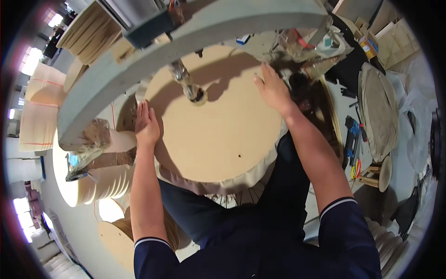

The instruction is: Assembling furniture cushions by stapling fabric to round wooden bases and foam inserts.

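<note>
A large round tan board (218,139) lies in front of me above my lap, with pale fabric (232,182) gathered around its near edge. Against its left edge rests my left hand (147,124), fingers stretched out. My right hand (273,88) lies on the board's far right part, thumb apart from straight fingers, beside a small hole or pin. A plastic-wrapped machine head (187,83) hangs down over the board and throws a shadow across its far part. Another small dark hole (239,156) shows toward the near side. The underside of the board is hidden.
A thick grey curved machine arm (195,35) arches over the work. Stacks of round boards (42,107) stand at left. To the right are a blue-handled tool (352,132), yellow-handled scissors (356,168), a small wooden stool-like piece (378,174) and folded cloth (378,111).
</note>
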Available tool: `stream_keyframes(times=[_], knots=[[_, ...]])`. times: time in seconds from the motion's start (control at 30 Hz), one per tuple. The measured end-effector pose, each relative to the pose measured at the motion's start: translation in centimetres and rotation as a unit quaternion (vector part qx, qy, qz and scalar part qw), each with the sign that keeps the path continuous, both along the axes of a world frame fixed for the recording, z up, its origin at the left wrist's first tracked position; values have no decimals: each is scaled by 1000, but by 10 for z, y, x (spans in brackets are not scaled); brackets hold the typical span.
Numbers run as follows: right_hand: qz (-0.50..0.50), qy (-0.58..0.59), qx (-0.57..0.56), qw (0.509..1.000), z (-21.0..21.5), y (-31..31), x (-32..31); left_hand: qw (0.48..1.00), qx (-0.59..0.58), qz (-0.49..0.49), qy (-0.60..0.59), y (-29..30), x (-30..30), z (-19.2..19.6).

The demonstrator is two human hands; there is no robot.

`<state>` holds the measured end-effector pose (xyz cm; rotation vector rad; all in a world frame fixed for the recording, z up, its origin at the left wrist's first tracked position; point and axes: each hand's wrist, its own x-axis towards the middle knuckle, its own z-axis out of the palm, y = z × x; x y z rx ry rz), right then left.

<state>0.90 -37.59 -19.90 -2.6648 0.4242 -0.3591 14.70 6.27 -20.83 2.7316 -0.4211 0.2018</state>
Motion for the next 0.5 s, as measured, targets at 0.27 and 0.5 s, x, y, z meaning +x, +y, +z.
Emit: stream_keyframes(times=[0.27, 0.5], knots=[[-8, 18, 15, 1000, 12, 6, -3, 1000, -1, 3, -7, -2, -4, 3], [-14, 46, -92, 995, -5, 10, 5, 997, 59, 16, -56, -5, -2, -17]])
